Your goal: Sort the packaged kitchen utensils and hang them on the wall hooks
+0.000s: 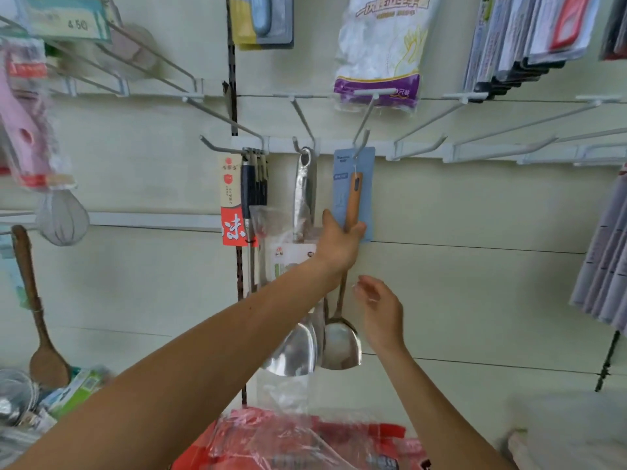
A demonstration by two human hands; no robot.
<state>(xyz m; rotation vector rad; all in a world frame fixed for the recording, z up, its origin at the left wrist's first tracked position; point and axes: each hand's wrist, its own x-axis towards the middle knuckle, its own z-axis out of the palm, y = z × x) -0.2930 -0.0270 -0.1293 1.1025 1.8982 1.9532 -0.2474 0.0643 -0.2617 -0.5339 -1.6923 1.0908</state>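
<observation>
Left hand (339,245): fingers grasp the wooden-handled spatula (340,347) hanging on a wall hook (362,137).
Right hand (380,310): fingers released, beside its shaft.

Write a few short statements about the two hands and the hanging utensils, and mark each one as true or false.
1. The left hand grips the wooden handle of the spatula. True.
2. The right hand holds the spatula's metal blade. False: it is open beside the shaft and holds nothing.
3. A blue card sits behind the spatula's handle, up at the hook. True.
4. The bag of gloves hangs below the spatula. False: it hangs above it, on a higher row.
</observation>
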